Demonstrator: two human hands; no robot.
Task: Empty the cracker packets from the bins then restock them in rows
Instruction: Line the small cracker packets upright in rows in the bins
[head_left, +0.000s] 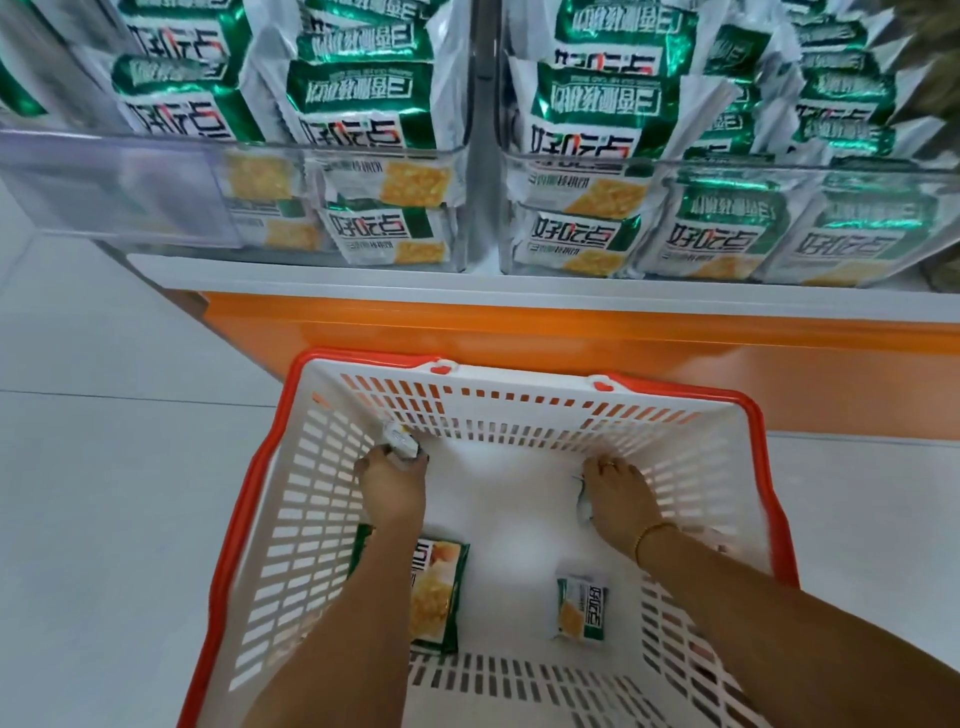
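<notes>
Deep in the white basket (519, 382), the left hand (392, 486) grips a cracker packet (400, 441) jutting past its fingertips, while the right hand (618, 499) covers a second packet (583, 501), its hold unclear, with two loose packets (582, 608) lying nearer the forearms.

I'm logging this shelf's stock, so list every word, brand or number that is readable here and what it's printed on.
"好吃点": big brand characters on the cracker packets in the clear bins.
"好吃点": turned sideways, on the loose packet in the basket.
Green-band line and smaller print on the packets: too blurred to read.
Numbers, price tags: none readable.
</notes>
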